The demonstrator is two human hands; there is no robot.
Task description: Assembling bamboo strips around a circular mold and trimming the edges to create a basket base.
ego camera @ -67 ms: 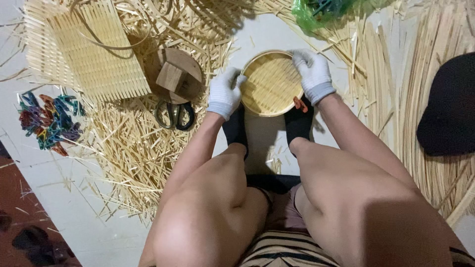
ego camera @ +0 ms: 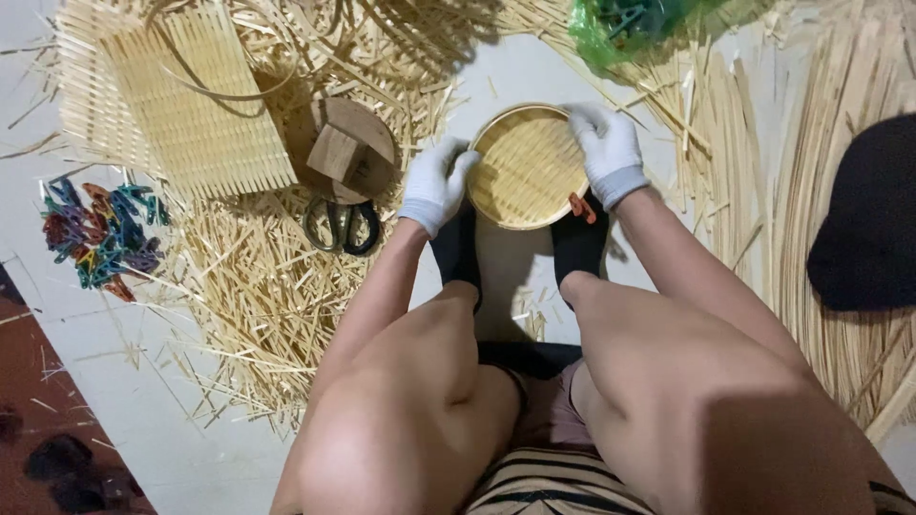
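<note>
We're sitting on the floor [ego camera: 515, 67] w/ both hands in white gloves, gripping a round woven bamboo tray [ego camera: 528, 167] btwn them. Left hand [ego camera: 434, 186] is closing on the tray's left rim, right hand [ego camera: 607, 153] is clamping its upper right rim; the tray is resting just above our feet in black socks [ego camera: 458, 250], near the floor's far middle. An orange clip [ego camera: 580, 208] is sitting on the tray's lower right rim. Left of the tray, black scissors [ego camera: 342, 227] are lying on loose bamboo strips [ego camera: 258, 286], beside a wooden block [ego camera: 345, 153]. A flat woven mat [ego camera: 181, 105] is lying toward the far left corner, w/ coloured clips [ego camera: 100, 238] piled at the left edge. A green bag [ego camera: 620, 29] is sitting at the far edge.
</note>
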